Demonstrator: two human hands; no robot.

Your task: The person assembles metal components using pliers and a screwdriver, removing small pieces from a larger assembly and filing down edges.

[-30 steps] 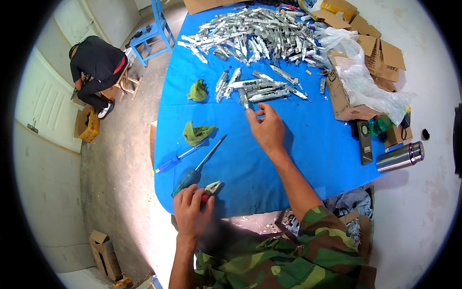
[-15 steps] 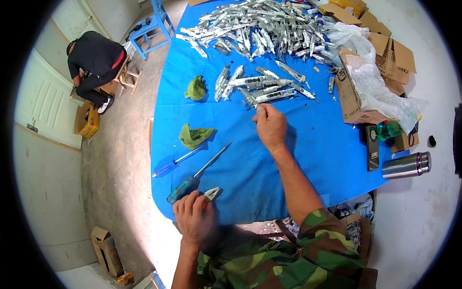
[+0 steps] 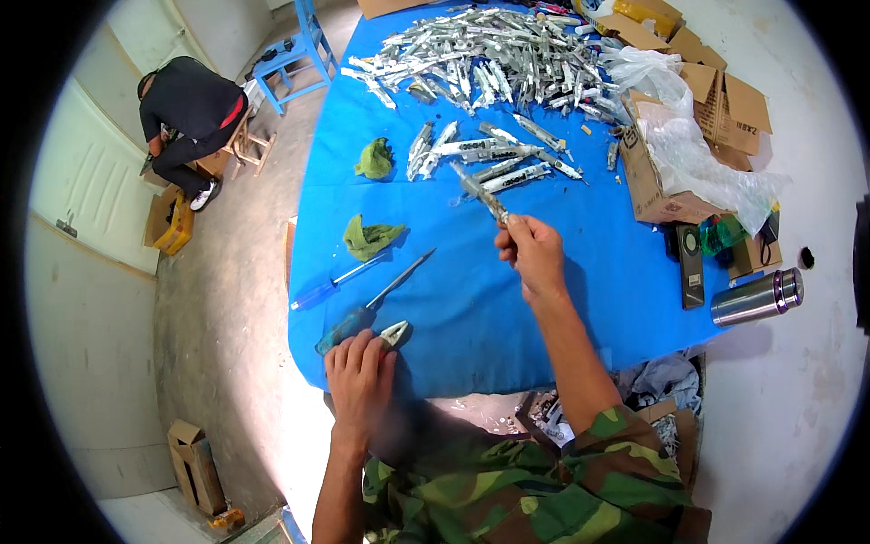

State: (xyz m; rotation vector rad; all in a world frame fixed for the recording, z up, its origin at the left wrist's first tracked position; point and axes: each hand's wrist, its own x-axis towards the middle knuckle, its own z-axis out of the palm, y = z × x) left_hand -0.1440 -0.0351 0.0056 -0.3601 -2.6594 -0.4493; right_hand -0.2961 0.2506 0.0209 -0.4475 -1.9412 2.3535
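My right hand (image 3: 535, 257) is closed round one end of a slim grey-and-white stick-like part (image 3: 478, 192), lifted over the blue cloth and tilted up to the left. By the table's near left edge, my left hand (image 3: 360, 374) has its fingers curled over a pair of pliers (image 3: 395, 334); only the metal jaws stick out, the handles being hidden. A teal-handled screwdriver (image 3: 343, 328) lies beside those fingers. Beyond it rests a screwdriver with a clear blue handle (image 3: 315, 295). Several similar slim parts (image 3: 494, 163) lie in a small group past my right hand.
A large heap of such parts (image 3: 489, 54) covers the table's far end. Two green rags (image 3: 370, 238) lie at the left. Along the right stand a torn cardboard box (image 3: 654, 168), plastic wrap, a dark flat device (image 3: 691, 267) and a steel flask (image 3: 757, 299). A person (image 3: 192, 113) sits off to the left.
My right hand has drawn back toward me and slightly right from the small group, carrying the slim part away from it. My left hand stays at the pliers.
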